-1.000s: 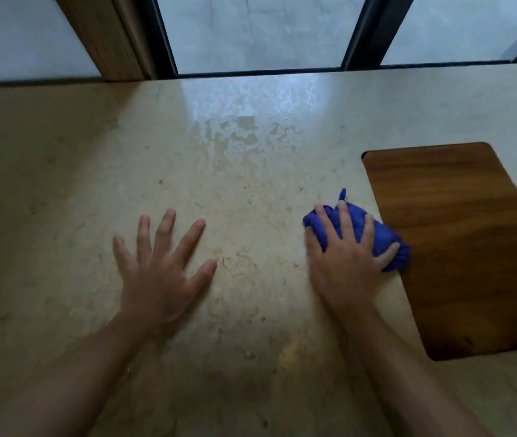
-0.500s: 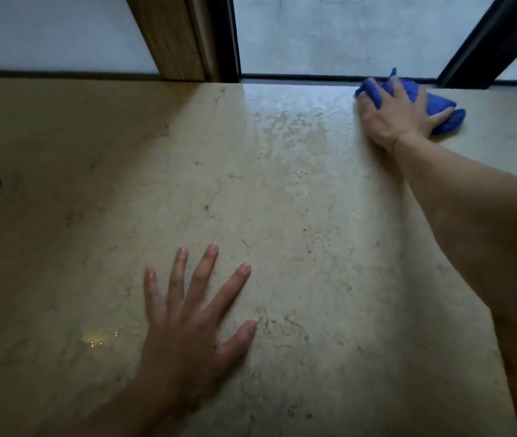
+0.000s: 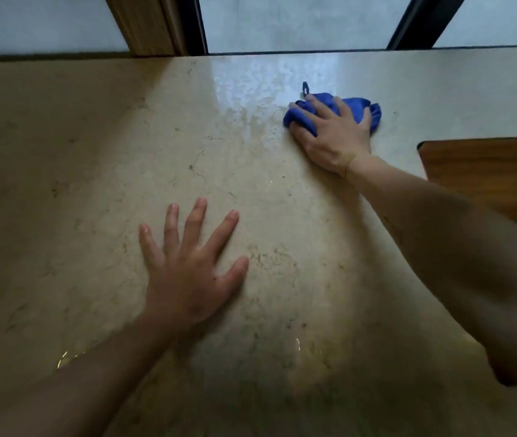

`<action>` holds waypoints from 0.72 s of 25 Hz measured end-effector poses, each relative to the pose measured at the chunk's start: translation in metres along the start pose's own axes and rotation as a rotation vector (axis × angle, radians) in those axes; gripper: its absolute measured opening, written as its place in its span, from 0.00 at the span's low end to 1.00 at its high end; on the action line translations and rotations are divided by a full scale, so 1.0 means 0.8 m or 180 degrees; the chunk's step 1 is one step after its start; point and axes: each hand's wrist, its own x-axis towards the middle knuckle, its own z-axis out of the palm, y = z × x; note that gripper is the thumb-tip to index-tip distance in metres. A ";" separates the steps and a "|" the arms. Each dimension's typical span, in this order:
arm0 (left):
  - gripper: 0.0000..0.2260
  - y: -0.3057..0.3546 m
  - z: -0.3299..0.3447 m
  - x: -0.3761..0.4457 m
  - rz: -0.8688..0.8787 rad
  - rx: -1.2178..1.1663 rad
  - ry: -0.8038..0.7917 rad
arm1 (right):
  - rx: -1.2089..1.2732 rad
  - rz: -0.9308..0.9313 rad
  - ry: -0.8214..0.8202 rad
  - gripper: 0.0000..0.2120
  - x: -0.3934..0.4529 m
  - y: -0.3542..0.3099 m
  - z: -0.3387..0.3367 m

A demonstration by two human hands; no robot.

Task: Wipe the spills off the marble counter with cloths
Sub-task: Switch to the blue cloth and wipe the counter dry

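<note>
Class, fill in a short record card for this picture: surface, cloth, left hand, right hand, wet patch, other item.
surface: marble counter, pale and veined
cloth: blue cloth, bunched, far right of centre
left hand: flat on counter, fingers spread, holding nothing
right hand: pressing down on the cloth
wet patch: glossy sheen left of the cloth, near the window
other item: wooden board, right edge

The cloth (image 3: 358, 110) is bright blue. The bench (image 3: 93, 171) is cream-beige marble, mottled with faint brown veins and specks and a pale glossy sheen. A board (image 3: 487, 175) shows warm brown wood grain. The window frame (image 3: 424, 22) is black.
</note>
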 end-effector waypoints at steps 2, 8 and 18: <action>0.32 0.000 -0.003 -0.001 0.0035 -0.0068 -0.0038 | 0.0029 0.0039 0.0042 0.25 -0.080 -0.011 0.018; 0.32 -0.004 0.000 -0.007 0.0155 -0.0143 0.0171 | -0.0028 0.0192 0.0264 0.25 -0.337 -0.036 0.068; 0.32 0.001 0.001 -0.010 0.0162 -0.0104 0.0145 | -0.0043 0.1623 0.0179 0.26 -0.649 -0.107 0.129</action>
